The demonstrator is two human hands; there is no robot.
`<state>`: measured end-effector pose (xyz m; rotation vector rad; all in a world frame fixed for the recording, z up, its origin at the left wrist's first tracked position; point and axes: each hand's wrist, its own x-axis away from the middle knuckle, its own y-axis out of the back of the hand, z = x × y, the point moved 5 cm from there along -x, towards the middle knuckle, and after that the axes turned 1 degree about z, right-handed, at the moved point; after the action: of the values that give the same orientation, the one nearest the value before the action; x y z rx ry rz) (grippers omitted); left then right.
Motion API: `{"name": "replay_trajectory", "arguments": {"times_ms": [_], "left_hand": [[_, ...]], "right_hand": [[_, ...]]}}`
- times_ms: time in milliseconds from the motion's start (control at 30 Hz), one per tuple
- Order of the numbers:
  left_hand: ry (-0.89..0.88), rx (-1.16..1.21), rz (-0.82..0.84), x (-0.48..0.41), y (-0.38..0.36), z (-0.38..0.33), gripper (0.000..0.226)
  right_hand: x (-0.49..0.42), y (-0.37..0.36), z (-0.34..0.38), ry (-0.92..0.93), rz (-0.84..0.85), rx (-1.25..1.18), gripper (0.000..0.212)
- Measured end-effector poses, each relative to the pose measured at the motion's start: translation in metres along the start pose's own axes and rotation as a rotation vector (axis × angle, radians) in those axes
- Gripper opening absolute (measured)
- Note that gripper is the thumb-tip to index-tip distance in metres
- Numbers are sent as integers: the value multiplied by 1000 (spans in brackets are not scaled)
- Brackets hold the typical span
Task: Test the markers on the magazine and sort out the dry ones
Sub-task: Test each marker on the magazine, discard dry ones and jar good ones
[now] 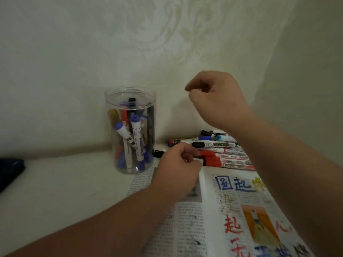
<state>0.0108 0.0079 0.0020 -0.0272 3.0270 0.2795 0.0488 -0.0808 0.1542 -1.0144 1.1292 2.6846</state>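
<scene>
Clear plastic, the jar stands upright against the patterned wall, on the pale tabletop to the left of my hands, and it is packed with markers, mostly blue-capped, with some red and black and one gold. To its right a loose heap of markers lies flat along the far edge of the open magazine, red caps nearest me, a black whiteboard marker just behind them. The right-hand page carries blue, red, yellow and black brush-like characters. My left hand sits at the left end of the heap with its fingers curled down among the markers, thumb against a red cap, a black cap poking out at its other side; whether I am actually pinching one I cannot tell. My right hand is raised above the heap, fingers curled in, with nothing visible in it. A dark object lies at the left edge.
</scene>
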Motion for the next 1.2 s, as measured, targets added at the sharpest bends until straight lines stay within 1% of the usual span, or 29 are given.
{"name": "replay_trajectory", "arguments": {"times_ms": [33,167,233,300,367,433,467,600,800,867,900,933,1033,1067,1100,1167,1200], "left_hand": [[4,18,-8,0,1,0,24],[-36,-6,-28,0,1,0,25],[-55,-46,-26,1,-1,-1,26],[-70,-87,-23,1,-2,-2,28],[-77,-106,-13,1,-3,-3,28],[-71,-103,-18,1,-3,-3,28],[-70,-101,-22,1,-2,-3,29],[-102,-145,-3,2,-4,-5,28],[-161,-324,23,5,-10,-10,24],[-185,-354,28,6,-11,-11,23],[-197,-375,35,7,-11,-12,21],[-207,-401,42,8,-12,-13,20],[-257,-456,39,11,-14,-18,23],[-283,-458,31,13,-14,-20,27],[-313,-463,25,14,-14,-22,34],[-382,-506,46,18,-16,-27,45],[-428,-544,75,20,-18,-30,47]], "right_hand": [[9,5,-14,-55,91,85,19],[64,12,-78,-246,573,607,16],[88,15,-101,-317,703,726,21],[102,16,-113,-322,709,749,22],[107,18,-118,-289,625,714,20],[106,19,-121,-250,568,700,26],[106,19,-122,-245,572,707,27],[107,17,-128,-260,613,769,16],[110,20,-127,-177,569,742,20],[113,27,-128,-152,527,687,15],[115,31,-128,-149,497,621,13],[117,36,-128,-158,462,514,11],[122,46,-121,-231,366,51,8],[123,47,-118,-244,362,-63,9],[124,47,-115,-247,373,-126,11],[124,47,-108,-264,419,-201,14],[125,46,-106,-285,439,-254,14]]}}
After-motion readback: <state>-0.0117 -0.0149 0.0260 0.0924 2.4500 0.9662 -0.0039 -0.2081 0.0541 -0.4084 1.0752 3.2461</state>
